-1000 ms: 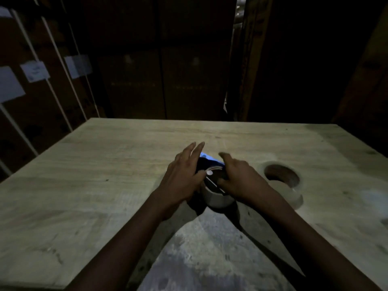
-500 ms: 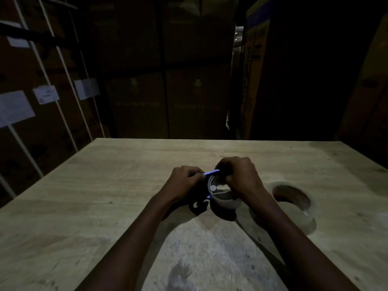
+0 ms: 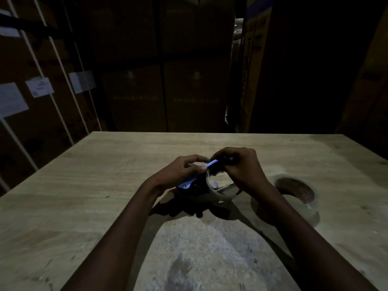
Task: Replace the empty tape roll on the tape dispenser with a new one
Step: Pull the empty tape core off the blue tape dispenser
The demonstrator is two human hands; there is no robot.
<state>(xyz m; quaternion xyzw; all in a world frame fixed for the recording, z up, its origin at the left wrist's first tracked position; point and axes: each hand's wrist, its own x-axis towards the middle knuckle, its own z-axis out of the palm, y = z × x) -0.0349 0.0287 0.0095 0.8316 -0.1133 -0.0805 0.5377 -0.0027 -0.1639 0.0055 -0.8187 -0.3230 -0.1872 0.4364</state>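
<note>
A blue and black tape dispenser is lifted just above the wooden table, with a pale tape roll mounted on it. My left hand grips the dispenser's blue frame from the left. My right hand is closed over the top and right side of the roll, fingers pinching near the blue edge. A second, clear tape roll with a brown core lies flat on the table to the right, untouched.
Stacked cardboard boxes with white straps and paper labels stand behind the table and to the left. The room is dim. The table's far edge runs just beyond my hands.
Both hands closed around the dispenser and raised it off the table. My right hand shifted from the roll's side onto its top. The view tilted up slightly.
</note>
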